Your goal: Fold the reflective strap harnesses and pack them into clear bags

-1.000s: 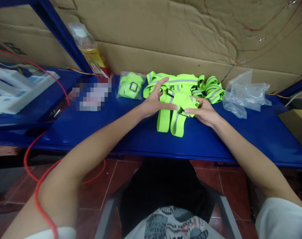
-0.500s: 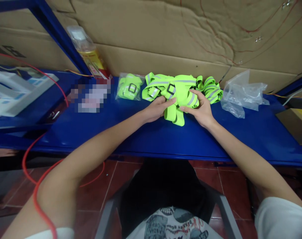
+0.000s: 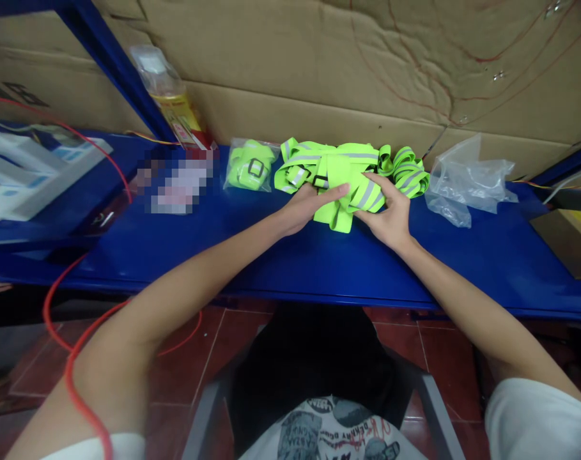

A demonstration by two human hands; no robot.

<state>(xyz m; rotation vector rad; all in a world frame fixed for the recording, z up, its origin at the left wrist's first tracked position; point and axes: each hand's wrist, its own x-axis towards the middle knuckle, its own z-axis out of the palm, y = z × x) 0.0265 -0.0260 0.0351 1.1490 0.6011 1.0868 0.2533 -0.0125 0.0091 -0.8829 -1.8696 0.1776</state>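
Both my hands grip a bundled neon-yellow reflective strap (image 3: pixel 365 191) with silver stripes, low over the blue bench. My left hand (image 3: pixel 304 207) pinches its left part, thumb on top, beside a black buckle (image 3: pixel 320 181); the fingers underneath are partly hidden. From the right, my right hand (image 3: pixel 390 211) wraps round the rolled end, thumb at the near side. A short loop of the strap hangs toward me between the hands. Just behind lies a heap of similar reflective straps (image 3: pixel 300 156), with another coiled strap (image 3: pixel 410 172) to the right.
A bagged reflective strap (image 3: pixel 250 166) lies left of the heap, near a bottle (image 3: pixel 170 102). Clear plastic bags (image 3: pixel 470 179) rest to the right, with a cardboard box (image 3: pixel 571 239) beyond. A red hose (image 3: pixel 69 358) crosses my left arm. Cardboard (image 3: pixel 280 70) lines the back.
My left thumb has slid right across the strap, and the buckle has tilted and shifted left and down. The hanging loop has been drawn up a little. My right hand stays around the rolled end.
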